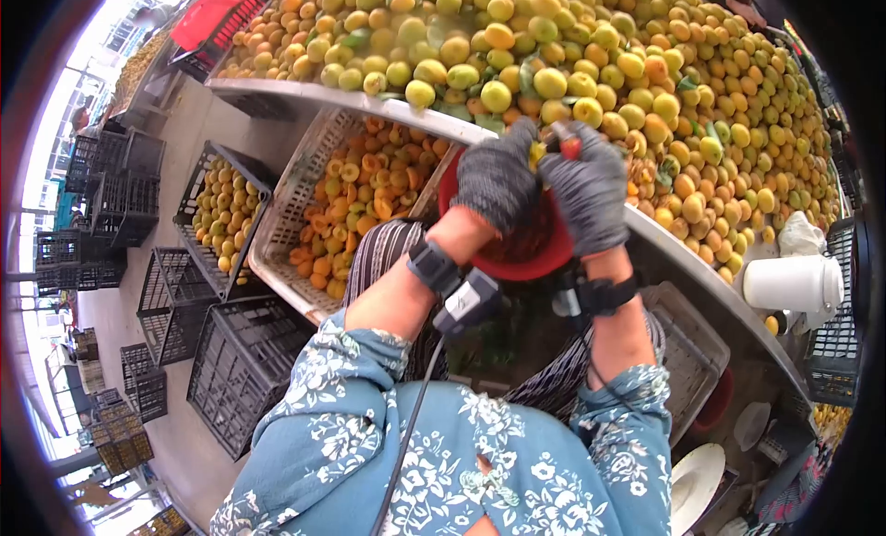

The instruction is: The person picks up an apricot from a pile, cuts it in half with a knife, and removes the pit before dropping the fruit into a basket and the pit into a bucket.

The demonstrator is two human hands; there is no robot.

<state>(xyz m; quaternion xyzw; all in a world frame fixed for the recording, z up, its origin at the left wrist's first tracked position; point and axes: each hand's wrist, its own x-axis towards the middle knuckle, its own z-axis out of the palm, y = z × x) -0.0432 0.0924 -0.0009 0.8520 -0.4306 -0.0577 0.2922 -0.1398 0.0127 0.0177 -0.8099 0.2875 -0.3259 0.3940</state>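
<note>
Both hands wear dark grey knit gloves and meet over a red bowl at the metal table edge. Between the fingers of my left hand shows a bit of yellow fruit, apparently an apricot, mostly covered by the glove. My right hand is closed round a small red-handled tool; its working end is too small to make out. Just beyond the hands lies a large heap of green-yellow apricots. Dark reddish contents sit in the bowl, partly hidden under my left hand.
To the left, a pale crate holds split orange apricots. A black crate of whole apricots stands beyond it, with more black crates on the floor. A white bucket is at right; a grey tray sits below.
</note>
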